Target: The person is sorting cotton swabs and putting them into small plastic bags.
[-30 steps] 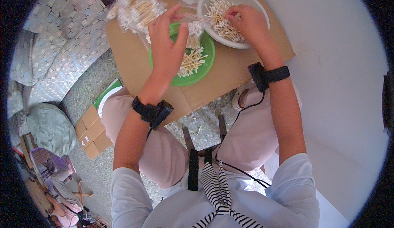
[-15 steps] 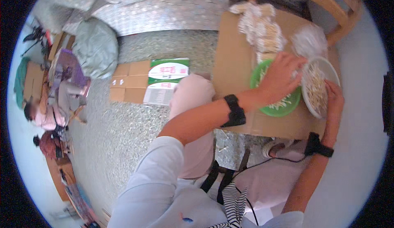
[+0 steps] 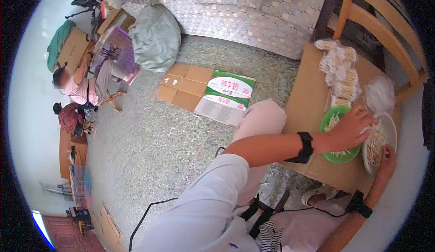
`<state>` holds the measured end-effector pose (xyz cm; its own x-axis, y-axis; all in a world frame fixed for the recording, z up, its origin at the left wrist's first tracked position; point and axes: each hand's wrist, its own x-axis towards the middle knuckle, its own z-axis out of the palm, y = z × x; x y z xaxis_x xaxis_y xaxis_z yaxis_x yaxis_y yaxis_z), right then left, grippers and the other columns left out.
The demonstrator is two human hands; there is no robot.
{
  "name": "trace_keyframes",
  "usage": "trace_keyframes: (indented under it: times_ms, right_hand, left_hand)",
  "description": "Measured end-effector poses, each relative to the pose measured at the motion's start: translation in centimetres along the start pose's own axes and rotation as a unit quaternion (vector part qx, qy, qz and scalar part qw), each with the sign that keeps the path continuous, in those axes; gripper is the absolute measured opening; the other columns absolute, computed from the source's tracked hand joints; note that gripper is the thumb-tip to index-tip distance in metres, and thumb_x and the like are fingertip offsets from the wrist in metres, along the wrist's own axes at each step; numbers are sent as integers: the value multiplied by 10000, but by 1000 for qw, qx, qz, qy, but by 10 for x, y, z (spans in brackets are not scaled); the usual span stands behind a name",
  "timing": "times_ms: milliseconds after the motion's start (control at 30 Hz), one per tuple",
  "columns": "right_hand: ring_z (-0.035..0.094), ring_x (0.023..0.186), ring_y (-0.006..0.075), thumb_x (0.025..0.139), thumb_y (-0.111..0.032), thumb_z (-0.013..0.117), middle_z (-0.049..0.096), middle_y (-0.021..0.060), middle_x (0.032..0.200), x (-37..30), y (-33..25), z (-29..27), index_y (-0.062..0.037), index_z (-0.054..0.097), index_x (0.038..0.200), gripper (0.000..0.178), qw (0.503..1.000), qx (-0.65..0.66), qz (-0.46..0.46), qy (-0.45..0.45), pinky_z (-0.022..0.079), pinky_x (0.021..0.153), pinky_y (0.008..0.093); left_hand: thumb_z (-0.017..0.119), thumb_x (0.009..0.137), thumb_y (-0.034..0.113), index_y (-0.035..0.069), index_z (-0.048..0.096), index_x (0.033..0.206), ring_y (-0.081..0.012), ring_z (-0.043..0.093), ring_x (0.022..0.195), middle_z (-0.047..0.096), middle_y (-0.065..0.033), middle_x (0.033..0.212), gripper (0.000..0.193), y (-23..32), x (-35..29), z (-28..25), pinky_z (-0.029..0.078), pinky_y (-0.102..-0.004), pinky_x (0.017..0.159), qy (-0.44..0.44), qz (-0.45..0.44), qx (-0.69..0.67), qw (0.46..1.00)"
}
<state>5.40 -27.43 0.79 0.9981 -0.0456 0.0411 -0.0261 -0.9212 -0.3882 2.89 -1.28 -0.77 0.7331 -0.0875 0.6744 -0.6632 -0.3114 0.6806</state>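
Observation:
My left hand (image 3: 351, 130) is over the right side of a green bowl (image 3: 343, 157), its fingers bent together toward the white bowl beside it. A small whitish bit shows by its fingertips, too small to name. Thin sticks with white ends, which look like cotton swabs (image 3: 333, 124), lie in the green bowl. A heap of similar tan swabs (image 3: 375, 144) fills the white bowl (image 3: 393, 129). At that bowl's right rim, my right hand (image 3: 386, 162) has its fingers closed in a pinch; what they hold, if anything, is hidden. Both wrists wear black bands.
Both bowls stand on a cardboard-topped table (image 3: 304, 98). Behind them lie clear bags of bundled swabs (image 3: 343, 77) and a crumpled plastic bag (image 3: 379, 95). A wooden chair (image 3: 385, 48) stands beyond. Flattened cartons (image 3: 186, 86) lie on the floor. Another person (image 3: 84, 88) sits far left.
The whole view has swung left, so the table and both bowls now appear farther right and lower. Both hands stay at the bowls, with the right fingers more curled.

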Motion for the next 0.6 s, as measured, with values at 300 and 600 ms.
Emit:
trace_keyframes:
  times_ms: [300, 600]
  right_hand:
    - [566, 1053, 233, 949, -184, 494, 599, 116, 1185, -18, -17, 0, -44, 606, 1148, 268, 977, 179, 6, 117, 443, 910, 343]
    - [533, 961, 160, 963, -197, 490, 577, 61, 1105, -45, -75, -1, -11, 578, 1109, 252, 971, 178, -160, 15, 425, 847, 277]
  left_hand:
    - [627, 785, 158, 63, 570, 1082, -339, 436, 1060, 519, -136, 1058, 317, 0, -5, -10, 373, -436, 928, 4, 52, 25, 998]
    - [659, 771, 252, 64, 587, 986, -321, 482, 1032, 564, -104, 979, 295, -2, -7, -7, 411, -424, 892, -39, 109, 62, 991]
